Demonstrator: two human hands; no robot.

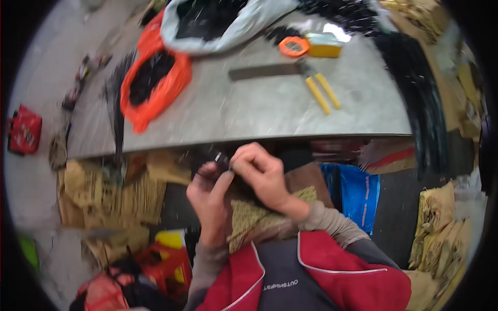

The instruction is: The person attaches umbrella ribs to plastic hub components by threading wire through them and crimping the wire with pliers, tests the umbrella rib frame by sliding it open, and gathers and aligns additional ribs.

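Note:
Both hands are held close together in front of the table's near edge, above my lap. My left hand (210,189) is closed on a small, dark, shiny piece (219,156); blur hides its exact kind. Against it, my right hand (264,173) is closed in a pinch at the left thumb, and whatever its fingertips grip is too small to make out. A patterned yellowish cloth (249,220) lies under my forearms.
On the grey table (207,109) are a red bag (181,78) and a white bag (168,26) of black material, yellow-handled pliers (322,93), a flat grey bar (264,71), an orange round item (293,46), a yellow box (325,46) and black strips (417,88). Below hangs a blue bag (361,197).

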